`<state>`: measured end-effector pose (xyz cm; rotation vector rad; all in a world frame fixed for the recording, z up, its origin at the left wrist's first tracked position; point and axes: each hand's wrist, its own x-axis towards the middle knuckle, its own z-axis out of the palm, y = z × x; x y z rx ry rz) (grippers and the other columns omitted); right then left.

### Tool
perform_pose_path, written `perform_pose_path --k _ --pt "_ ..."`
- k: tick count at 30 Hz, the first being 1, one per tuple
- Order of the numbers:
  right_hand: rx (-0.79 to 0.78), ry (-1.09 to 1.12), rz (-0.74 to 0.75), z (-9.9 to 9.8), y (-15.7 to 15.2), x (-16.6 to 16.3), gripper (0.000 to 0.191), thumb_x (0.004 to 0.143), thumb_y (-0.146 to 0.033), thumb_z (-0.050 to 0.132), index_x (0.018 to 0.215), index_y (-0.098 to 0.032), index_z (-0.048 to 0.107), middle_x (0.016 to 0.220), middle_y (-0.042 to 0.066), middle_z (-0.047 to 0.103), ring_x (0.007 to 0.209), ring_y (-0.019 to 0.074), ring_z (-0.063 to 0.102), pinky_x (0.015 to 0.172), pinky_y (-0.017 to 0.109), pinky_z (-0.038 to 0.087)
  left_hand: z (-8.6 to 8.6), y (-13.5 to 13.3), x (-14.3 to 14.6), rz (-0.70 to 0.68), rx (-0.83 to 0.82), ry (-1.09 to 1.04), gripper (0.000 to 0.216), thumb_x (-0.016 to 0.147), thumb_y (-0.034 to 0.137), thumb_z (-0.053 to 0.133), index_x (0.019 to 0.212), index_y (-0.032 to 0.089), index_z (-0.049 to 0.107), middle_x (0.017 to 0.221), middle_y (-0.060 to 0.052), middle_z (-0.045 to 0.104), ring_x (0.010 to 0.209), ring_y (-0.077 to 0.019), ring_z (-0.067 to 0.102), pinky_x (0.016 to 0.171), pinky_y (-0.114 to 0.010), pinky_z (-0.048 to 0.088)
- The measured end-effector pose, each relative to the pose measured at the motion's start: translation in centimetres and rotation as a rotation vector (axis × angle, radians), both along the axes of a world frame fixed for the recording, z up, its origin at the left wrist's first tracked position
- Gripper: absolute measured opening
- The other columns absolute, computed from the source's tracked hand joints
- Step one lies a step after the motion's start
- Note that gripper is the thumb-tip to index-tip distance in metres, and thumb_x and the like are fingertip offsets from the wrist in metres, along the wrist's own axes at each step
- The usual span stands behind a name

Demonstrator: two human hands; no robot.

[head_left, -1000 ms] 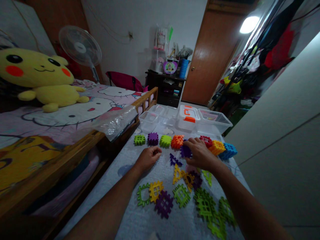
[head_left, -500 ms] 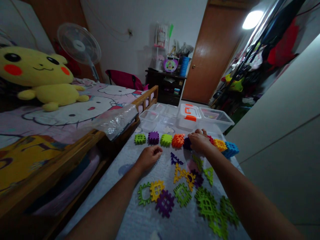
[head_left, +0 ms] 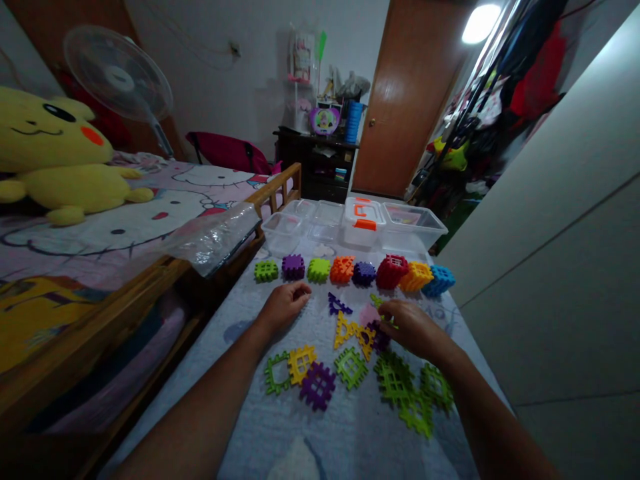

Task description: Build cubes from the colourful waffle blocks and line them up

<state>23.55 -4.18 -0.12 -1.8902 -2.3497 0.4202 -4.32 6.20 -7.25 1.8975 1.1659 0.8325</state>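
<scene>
My left hand [head_left: 285, 308] rests on the cloth in front of the block row, fingers curled in and nothing visible in them. My right hand [head_left: 407, 325] is low over loose pieces, thumb and fingers apart. Beneath its fingertips are a light green piece [head_left: 376, 301] and a purple piece [head_left: 381, 339], both partly covered. Beside them lie yellow triangles [head_left: 344, 329] and a purple triangle [head_left: 339, 305]. Closer to me are a purple square [head_left: 318, 386], a yellow square [head_left: 301, 363], a green square [head_left: 351, 368], a green frame [head_left: 277, 373] and overlapping green pieces [head_left: 395, 379].
Stacked blocks stand in a row by colour, from a green stack [head_left: 266, 271] to a red stack [head_left: 393, 271] and a blue stack [head_left: 439, 280]. Behind are clear plastic bins [head_left: 281, 232] and an orange-latched box [head_left: 363, 223]. A wooden bed rail [head_left: 270, 193] borders the left side.
My right hand has left the dark purple and red stacks and come back toward me, over the loose pieces. My left hand keeps its curled pose. The view has shifted slightly right.
</scene>
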Motion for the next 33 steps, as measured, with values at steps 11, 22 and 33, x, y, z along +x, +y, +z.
perform_pose_path --k 11,22,33 --pt "-0.038 0.190 -0.086 -3.4 -0.4 -0.1 0.017 0.075 -0.022 0.064 0.091 -0.018 0.064 0.081 0.002 0.060 0.072 0.0154 0.053 0.065 0.026 0.038 -0.1 0.0 -0.1 -0.003 0.023 0.033 0.019 0.077 0.030 0.055 0.085 0.017 0.065 0.072 0.000 0.064 0.069 -0.0167 0.060 0.066 -0.026 0.044" --pt "0.391 0.414 -0.227 -3.6 -0.2 -0.2 0.011 0.084 -0.024 0.054 0.091 -0.021 0.061 0.090 0.005 0.058 0.078 0.0178 0.056 0.070 0.030 0.046 0.0 -0.6 0.0 -0.015 0.026 0.047 0.020 0.077 0.030 0.056 0.086 0.017 0.067 0.071 0.000 0.064 0.067 -0.0164 0.059 0.065 -0.027 0.044" --pt "0.187 0.188 -0.044 -4.4 -0.7 0.3 0.049 0.073 -0.035 0.072 0.116 -0.017 0.058 0.113 0.011 0.057 0.105 0.0261 0.051 0.094 0.041 0.042 5.9 -3.0 0.0 -0.326 0.088 0.323 0.024 0.075 0.028 0.065 0.098 0.020 0.067 0.100 -0.004 0.066 0.092 -0.0208 0.060 0.082 -0.030 0.044"
